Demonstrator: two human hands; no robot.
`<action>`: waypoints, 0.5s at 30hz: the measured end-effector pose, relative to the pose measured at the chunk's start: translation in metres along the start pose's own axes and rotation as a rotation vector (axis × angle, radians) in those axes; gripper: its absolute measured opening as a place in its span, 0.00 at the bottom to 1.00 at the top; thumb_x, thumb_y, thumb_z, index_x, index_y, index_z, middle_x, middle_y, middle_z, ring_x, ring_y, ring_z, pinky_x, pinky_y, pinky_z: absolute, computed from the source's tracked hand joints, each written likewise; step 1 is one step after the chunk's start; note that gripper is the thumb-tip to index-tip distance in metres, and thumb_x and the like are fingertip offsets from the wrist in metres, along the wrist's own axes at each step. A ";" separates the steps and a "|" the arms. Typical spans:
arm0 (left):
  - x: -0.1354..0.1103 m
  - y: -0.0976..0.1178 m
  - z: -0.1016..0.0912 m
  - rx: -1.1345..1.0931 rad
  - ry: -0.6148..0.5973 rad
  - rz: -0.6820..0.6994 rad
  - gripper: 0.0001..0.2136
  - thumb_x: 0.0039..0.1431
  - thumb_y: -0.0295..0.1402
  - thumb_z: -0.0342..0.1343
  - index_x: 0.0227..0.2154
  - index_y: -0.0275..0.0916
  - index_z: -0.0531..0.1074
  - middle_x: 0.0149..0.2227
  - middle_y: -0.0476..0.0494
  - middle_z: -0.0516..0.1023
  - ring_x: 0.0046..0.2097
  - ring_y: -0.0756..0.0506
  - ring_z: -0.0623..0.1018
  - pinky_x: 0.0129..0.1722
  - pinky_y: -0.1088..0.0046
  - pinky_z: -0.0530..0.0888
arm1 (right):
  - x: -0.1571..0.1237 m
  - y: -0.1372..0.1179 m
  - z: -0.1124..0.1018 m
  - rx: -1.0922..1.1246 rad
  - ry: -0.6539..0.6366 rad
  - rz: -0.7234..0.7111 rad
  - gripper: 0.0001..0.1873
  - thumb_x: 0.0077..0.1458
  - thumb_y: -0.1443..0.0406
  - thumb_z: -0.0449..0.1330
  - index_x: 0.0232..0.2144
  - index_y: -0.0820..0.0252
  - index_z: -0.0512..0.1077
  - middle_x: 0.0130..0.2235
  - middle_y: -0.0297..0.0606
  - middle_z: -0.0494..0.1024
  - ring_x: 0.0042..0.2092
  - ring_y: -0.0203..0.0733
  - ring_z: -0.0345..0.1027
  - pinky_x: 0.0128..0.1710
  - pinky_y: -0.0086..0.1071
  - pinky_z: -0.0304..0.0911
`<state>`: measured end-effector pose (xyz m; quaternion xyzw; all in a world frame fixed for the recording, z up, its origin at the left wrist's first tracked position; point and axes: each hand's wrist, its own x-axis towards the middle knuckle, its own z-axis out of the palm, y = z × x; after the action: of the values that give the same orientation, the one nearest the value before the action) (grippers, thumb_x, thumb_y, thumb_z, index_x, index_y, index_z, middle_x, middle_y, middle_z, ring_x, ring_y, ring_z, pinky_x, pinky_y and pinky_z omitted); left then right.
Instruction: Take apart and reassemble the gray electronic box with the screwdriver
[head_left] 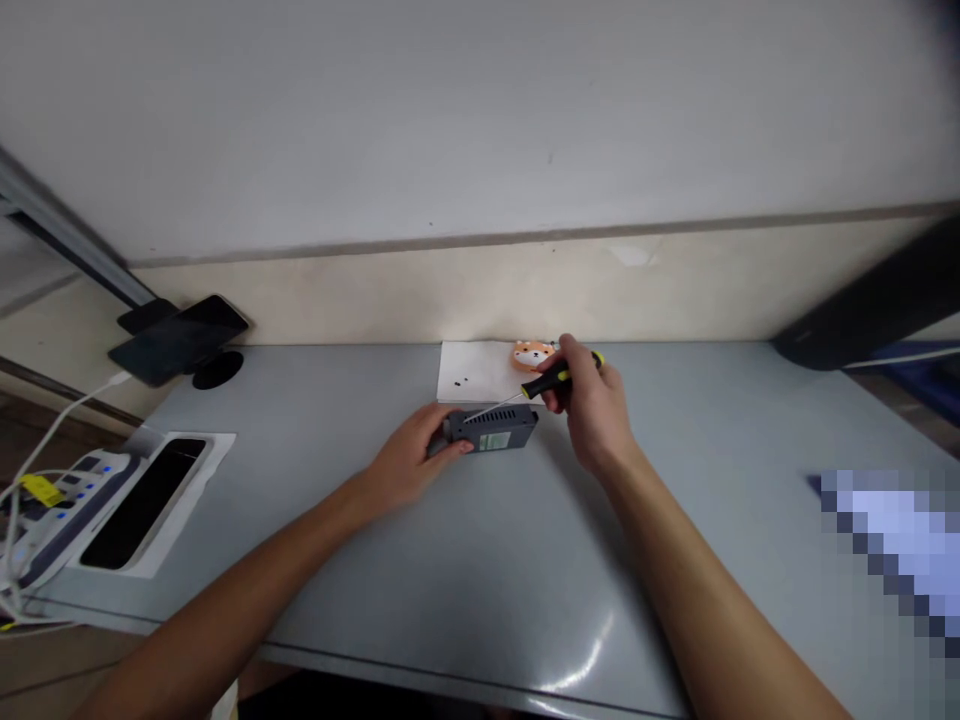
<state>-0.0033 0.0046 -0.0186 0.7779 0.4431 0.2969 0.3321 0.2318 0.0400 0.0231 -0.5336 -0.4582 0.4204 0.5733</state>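
Centre-back of table (480, 600): small gray box (495, 430) is lying flat, long side facing the person, well apart from every edge but the back one. The left hand (412, 455) is clamping its left end, fingers curled around it. The right hand (592, 405) is gripping a screwdriver (561, 376), fingers closed on the black-and-yellow handle. The thin shaft is slanting down-left, tip resting on the box's top face.

Just behind the box, a white sheet (480, 365) is sitting against the back edge by the wall. It is carrying two dark specks (461, 381) and an orange animal-face figure (532, 354).

A broad stretch of tabletop is running from the box to the near edge, with both forearms crossing it.

Left edge is crowding up: power strip (67, 500), dark tray (142, 500), and a phone (180, 335) propped at the back corner. A dark bulky object (862, 320) is overhanging the back right.
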 end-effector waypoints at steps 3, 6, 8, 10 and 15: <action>-0.004 0.002 0.001 0.028 0.080 0.010 0.19 0.68 0.41 0.58 0.59 0.45 0.67 0.53 0.42 0.77 0.49 0.42 0.77 0.52 0.61 0.75 | -0.003 -0.002 0.002 -0.035 -0.030 -0.001 0.26 0.61 0.42 0.55 0.26 0.56 0.72 0.16 0.30 0.65 0.19 0.35 0.58 0.21 0.31 0.53; -0.008 0.002 0.000 0.100 0.143 0.059 0.18 0.69 0.41 0.57 0.58 0.46 0.67 0.53 0.42 0.77 0.49 0.43 0.77 0.51 0.62 0.76 | -0.004 -0.004 0.002 -0.031 -0.039 0.014 0.26 0.61 0.43 0.55 0.26 0.57 0.72 0.16 0.30 0.65 0.19 0.35 0.59 0.21 0.30 0.54; -0.009 0.001 -0.001 0.120 0.180 0.126 0.15 0.70 0.41 0.56 0.56 0.46 0.68 0.54 0.42 0.77 0.50 0.43 0.77 0.51 0.62 0.77 | -0.004 -0.004 0.002 -0.023 -0.033 0.024 0.26 0.62 0.44 0.56 0.25 0.57 0.73 0.15 0.30 0.65 0.19 0.34 0.59 0.21 0.30 0.55; -0.010 0.001 -0.003 0.130 0.210 0.201 0.12 0.71 0.40 0.55 0.53 0.46 0.68 0.54 0.42 0.77 0.52 0.43 0.78 0.52 0.61 0.77 | -0.003 -0.004 0.002 -0.018 -0.027 0.036 0.26 0.61 0.44 0.56 0.25 0.57 0.73 0.15 0.30 0.65 0.19 0.34 0.58 0.21 0.30 0.54; -0.008 -0.001 -0.005 0.173 0.242 0.334 0.07 0.72 0.35 0.54 0.50 0.45 0.71 0.54 0.43 0.77 0.56 0.45 0.77 0.56 0.61 0.76 | -0.003 -0.002 0.001 -0.012 -0.026 0.028 0.27 0.60 0.42 0.56 0.26 0.57 0.72 0.15 0.29 0.64 0.18 0.34 0.56 0.19 0.30 0.51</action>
<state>-0.0111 -0.0006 -0.0175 0.8248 0.3686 0.4000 0.1548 0.2299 0.0375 0.0250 -0.5378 -0.4604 0.4327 0.5582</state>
